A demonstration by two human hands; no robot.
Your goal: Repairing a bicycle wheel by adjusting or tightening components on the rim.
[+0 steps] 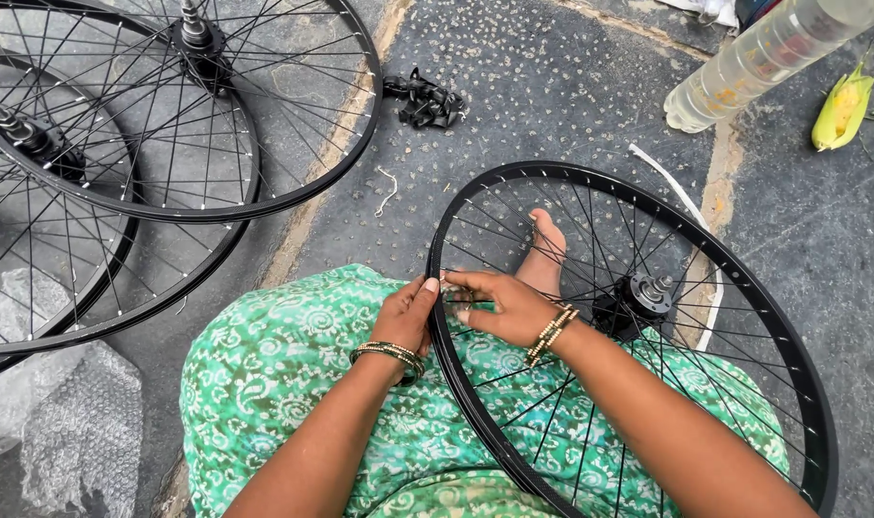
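A black spoked bicycle wheel (744,278) with a hub (643,295) rests across my lap, over green patterned cloth (283,374). My left hand (406,315) grips the rim's near left edge from outside. My right hand (499,302) reaches through the spokes from inside, with its fingertips pinched at the same spot on the rim. Both wrists carry bangles. My bare foot (544,254) shows through the spokes.
Other black spoked wheels (264,206) lie stacked at the upper left on the stone floor. Bubble wrap (68,432) lies at the lower left. A black strap bundle (425,101), a clear plastic bottle (763,58) and a corn husk (842,110) lie farther off.
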